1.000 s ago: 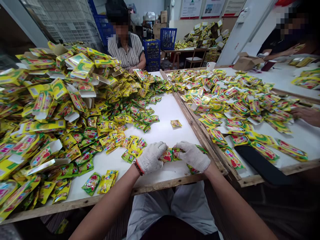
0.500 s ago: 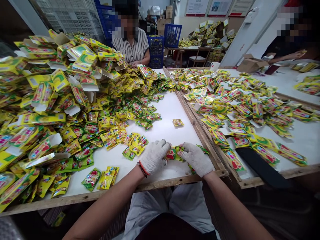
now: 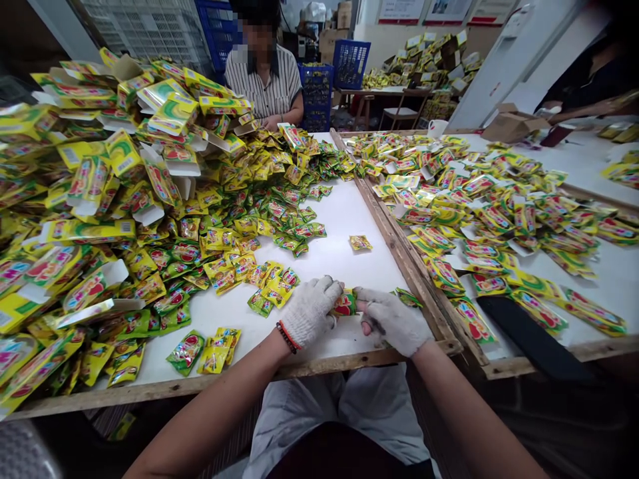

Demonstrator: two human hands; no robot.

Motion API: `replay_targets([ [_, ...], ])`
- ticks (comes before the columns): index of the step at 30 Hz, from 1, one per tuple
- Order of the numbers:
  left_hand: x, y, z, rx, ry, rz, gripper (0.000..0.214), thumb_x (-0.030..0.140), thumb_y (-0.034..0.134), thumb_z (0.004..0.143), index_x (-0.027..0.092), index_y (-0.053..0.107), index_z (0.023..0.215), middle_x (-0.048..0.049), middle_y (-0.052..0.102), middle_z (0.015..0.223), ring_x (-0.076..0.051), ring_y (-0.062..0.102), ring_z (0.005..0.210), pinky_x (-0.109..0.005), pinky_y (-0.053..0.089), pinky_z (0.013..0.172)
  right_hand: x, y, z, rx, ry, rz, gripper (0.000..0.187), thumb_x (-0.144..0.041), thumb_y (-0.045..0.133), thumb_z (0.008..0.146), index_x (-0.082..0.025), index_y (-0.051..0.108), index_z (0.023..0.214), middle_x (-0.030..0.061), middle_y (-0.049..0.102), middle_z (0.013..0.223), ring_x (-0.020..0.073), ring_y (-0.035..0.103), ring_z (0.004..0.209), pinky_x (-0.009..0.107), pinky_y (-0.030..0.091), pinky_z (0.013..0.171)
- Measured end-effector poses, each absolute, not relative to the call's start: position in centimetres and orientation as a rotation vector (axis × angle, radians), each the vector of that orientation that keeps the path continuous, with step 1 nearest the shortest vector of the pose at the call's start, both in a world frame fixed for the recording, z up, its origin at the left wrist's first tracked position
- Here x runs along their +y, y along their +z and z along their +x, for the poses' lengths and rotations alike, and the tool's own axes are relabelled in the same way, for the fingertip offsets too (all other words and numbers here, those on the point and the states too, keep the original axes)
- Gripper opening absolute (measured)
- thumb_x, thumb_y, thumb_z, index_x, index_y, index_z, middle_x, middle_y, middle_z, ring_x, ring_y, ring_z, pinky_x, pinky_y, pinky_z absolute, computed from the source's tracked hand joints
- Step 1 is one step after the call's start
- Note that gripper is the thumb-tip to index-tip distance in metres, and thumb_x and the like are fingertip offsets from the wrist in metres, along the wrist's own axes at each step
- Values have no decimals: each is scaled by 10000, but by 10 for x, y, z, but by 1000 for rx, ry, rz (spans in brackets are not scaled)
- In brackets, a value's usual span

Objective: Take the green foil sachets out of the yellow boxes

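"What do we see on the left hand?"
"A whitish knitted glove, and at the wrist we spot a dark beaded bracelet beside an orange-red band."
"And the right hand?"
"A matching glove, with dark smudges and a bare fingertip showing."
"Below?"
"We make out pale trousers and a dark garment at the waist."

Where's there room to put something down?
White tabletop shows between the green packets and the wooden divider, around one yellow packet. A smaller patch lies between the left hand and the near yellow packets. The left pile and the boxes past the divider are crowded.
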State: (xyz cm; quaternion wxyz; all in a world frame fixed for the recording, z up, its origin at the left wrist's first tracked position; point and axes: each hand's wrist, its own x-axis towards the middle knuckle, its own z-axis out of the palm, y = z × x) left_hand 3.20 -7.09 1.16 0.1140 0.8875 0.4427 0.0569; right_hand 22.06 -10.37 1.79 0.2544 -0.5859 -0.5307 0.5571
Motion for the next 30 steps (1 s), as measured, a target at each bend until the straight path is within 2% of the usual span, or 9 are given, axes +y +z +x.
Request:
replay_targets([
  [3, -72, 12, 35, 1285, 187, 2590, 624, 200, 610, 703, 238, 408, 1292, -76, 506, 1208, -262, 501, 1038, -390, 433, 876, -113, 19, 222, -1265, 1707, -1505, 299, -461, 459, 837, -205, 535, 971, -49, 576, 493, 101, 445, 353, 198, 309, 380],
  [7, -75, 14, 36, 1166, 256, 2581, 523, 232, 635, 724, 216, 479, 1223, -84, 540, 1146, -272, 521, 1018, -406, 445, 860, -115, 15, 214, -1397, 1693, -1461, 246, -434, 544, 814, -211, 458, 759, -56, 543, 467, 95, 465, 363, 189, 284, 363],
  [11, -69, 10, 26, 1101, 736, 2178, 737, 392, 712, 708, 193, 372, 1332, -117, 488, 1251, -249, 513, 1102, -377, 449, 926, -111, 11, 205, -1286, 1600, -1431, 259, -459, 525, 828, -202, 500, 815, -27, 594, 580, 95, 517, 420, 194, 334, 384],
  [13, -64, 6, 21, 1123, 865, 1848, 767, 423, 713, 708, 184, 348, 1339, -121, 510, 1236, -223, 549, 1058, -344, 481, 871, -111, 11, 202, -1207, 1577, -1405, 270, -462, 507, 834, -197, 520, 880, -7, 630, 657, 92, 541, 462, 190, 367, 412],
  [15, -62, 4, 19, 1098, 787, 1624, 616, 440, 687, 731, 166, 457, 1233, -85, 600, 1072, -186, 598, 904, -301, 501, 753, -113, 12, 200, -1162, 1580, -1383, 286, -471, 513, 828, -200, 520, 919, -5, 644, 693, 91, 560, 494, 180, 366, 415],
  [18, -61, 2, 21, 1064, 663, 1492, 408, 447, 667, 742, 148, 574, 1004, -28, 632, 821, -146, 592, 728, -255, 476, 638, -115, 13, 201, -1170, 1564, -1463, 288, -486, 529, 812, -205, 500, 865, -37, 607, 557, 85, 502, 406, 174, 329, 380],
  [24, -63, -3, 24, 1120, 722, 1537, 350, 430, 670, 734, 165, 587, 947, -11, 635, 783, -134, 583, 693, -235, 460, 607, -114, 14, 209, -1431, 1156, -1743, 272, -463, 500, 830, -215, 538, 723, -45, 560, 457, 92, 443, 350, 194, 313, 353],
  [28, -70, 2, 25, 1095, 623, 1598, 341, 447, 635, 767, 166, 586, 954, -15, 640, 792, -138, 587, 690, -241, 465, 607, -118, 10, 219, -1489, 1231, -1773, 365, -502, 498, 827, -212, 503, 604, -28, 558, 470, 102, 453, 362, 221, 361, 366],
  [30, -74, 9, 28, 1078, 635, 1675, 410, 475, 619, 781, 166, 565, 1044, -31, 649, 849, -153, 599, 732, -264, 484, 650, -120, 10, 230, -1551, 1193, -1762, 382, -518, 507, 822, -210, 525, 596, -18, 551, 470, 114, 485, 395, 230, 383, 391],
])
